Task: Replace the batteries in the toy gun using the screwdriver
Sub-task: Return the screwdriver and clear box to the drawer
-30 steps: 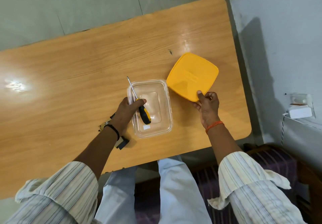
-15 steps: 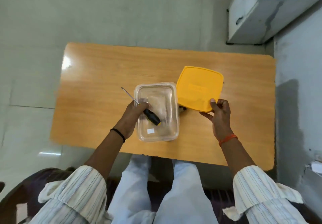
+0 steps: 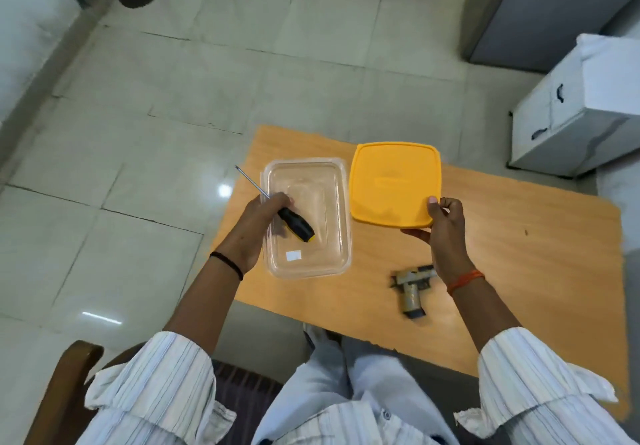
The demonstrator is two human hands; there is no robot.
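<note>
The screwdriver [image 3: 292, 222] is held in the curled grip of the left hand [image 3: 257, 228] over the clear container [image 3: 307, 217]. The yellow lid [image 3: 394, 185] is pinched at its near edge by the right hand [image 3: 441, 230]. The toy gun [image 3: 412, 288] lies on the worktop [image 3: 536, 254], partly hidden by the right wrist.

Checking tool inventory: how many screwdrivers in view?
1. The screwdriver is held in the left hand over the clear container, shaft pointing up-left past its rim. More could sit out of frame.
</note>
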